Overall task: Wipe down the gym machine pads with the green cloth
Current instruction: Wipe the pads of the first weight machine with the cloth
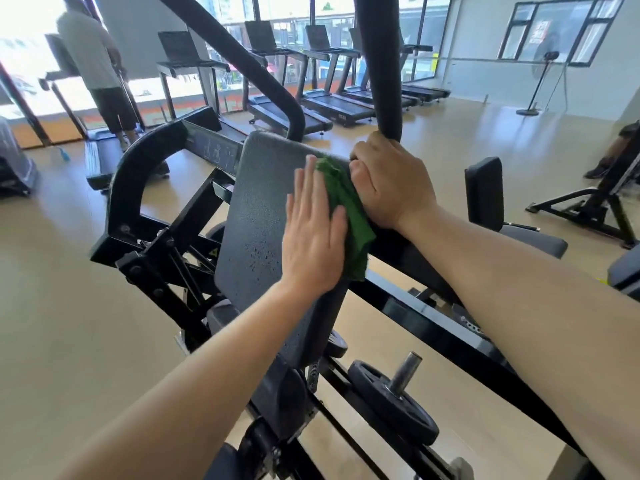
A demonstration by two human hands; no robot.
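Pressing green cloth [346, 209] flat on pad [256, 209]: left hand [315, 237] open-palmed; right hand [391, 181] gripping padded bar [379, 64].

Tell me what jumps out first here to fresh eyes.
The green cloth at centre, pressed flat by the left hand against the grey pad, which shows droplets. The right hand grips the padded black bar just beside it. Treadmills line the windows behind.

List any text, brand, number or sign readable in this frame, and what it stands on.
None is readable.
Instruction placard on the machine frame: line figures only, any wording too small.
Poster behind the far window: large characters, blurred.
Weight plate: any markings not legible.
Treadmill side logo: blurred.
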